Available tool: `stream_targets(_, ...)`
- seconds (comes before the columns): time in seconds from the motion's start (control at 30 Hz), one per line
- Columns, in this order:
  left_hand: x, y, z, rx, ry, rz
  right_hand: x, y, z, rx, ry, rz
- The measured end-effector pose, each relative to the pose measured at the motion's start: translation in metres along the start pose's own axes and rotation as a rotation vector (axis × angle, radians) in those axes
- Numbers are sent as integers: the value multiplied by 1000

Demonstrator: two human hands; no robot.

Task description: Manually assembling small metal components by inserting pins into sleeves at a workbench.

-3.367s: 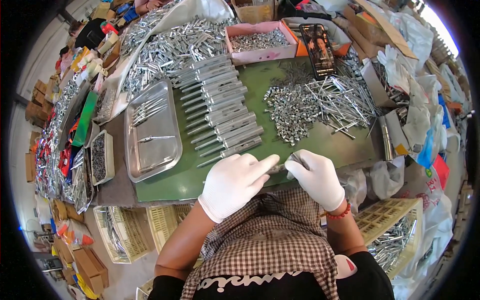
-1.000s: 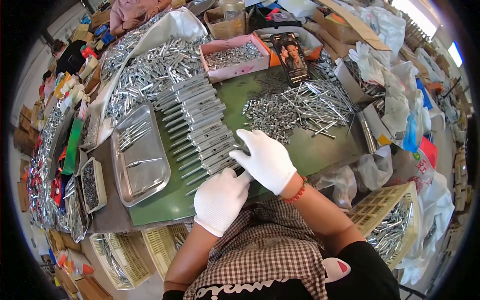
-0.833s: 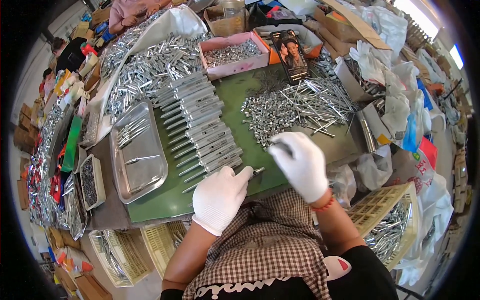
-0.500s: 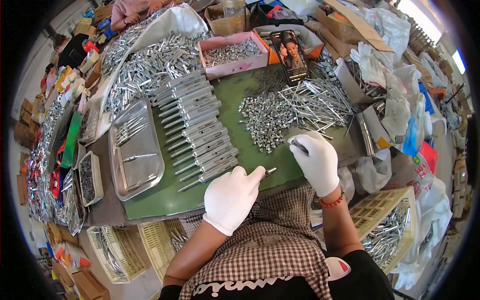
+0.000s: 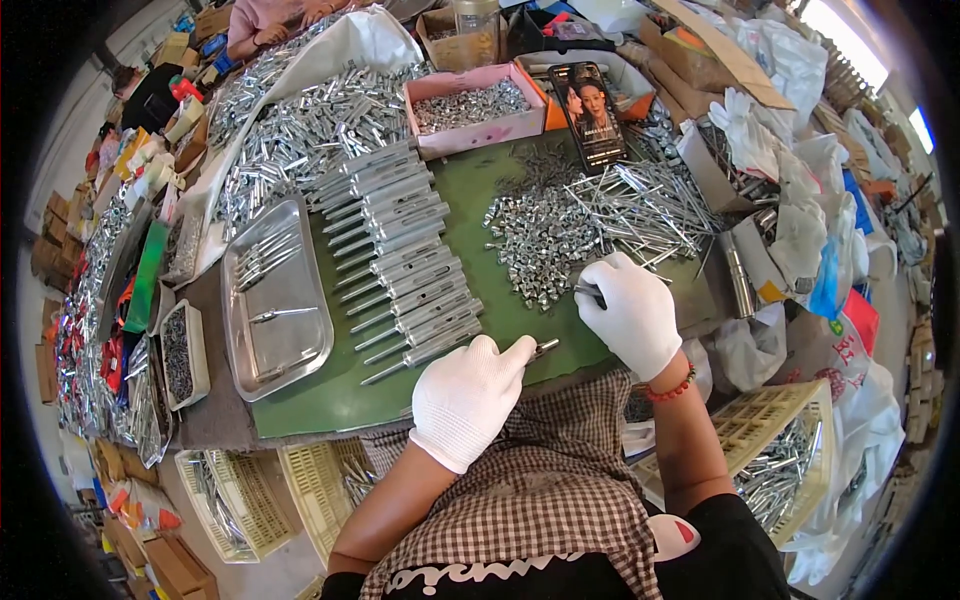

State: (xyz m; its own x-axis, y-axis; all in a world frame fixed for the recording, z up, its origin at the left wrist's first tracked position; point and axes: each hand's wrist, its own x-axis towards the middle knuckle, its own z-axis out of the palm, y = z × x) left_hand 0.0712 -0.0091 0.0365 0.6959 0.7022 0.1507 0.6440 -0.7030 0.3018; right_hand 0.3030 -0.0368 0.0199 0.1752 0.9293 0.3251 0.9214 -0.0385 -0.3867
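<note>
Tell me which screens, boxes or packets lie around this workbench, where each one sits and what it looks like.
Black smartphone: propped at the far edge of the green mat, tall lit screen.
Pink rectangular cardboard box: left of the phone, full of small silver metal parts.
Brown open cardboard carton: behind the pink box.
Yellow slatted plastic crate: lower right, beside the right hand, holding metal rods.

White knit gloves on both hands [image 5: 468, 398] [image 5: 632, 312], red bead bracelet [image 5: 672, 383] right wrist, checked apron [image 5: 540, 505]

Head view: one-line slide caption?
White-gloved left hand holds a small metal part while right hand picks from the pile of small metal pieces.
</note>
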Motion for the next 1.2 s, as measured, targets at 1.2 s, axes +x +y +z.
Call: stream_targets(1.2, 0, 0, 0, -23, -1, -14, -13, 8, -22, 256, -199, -134)
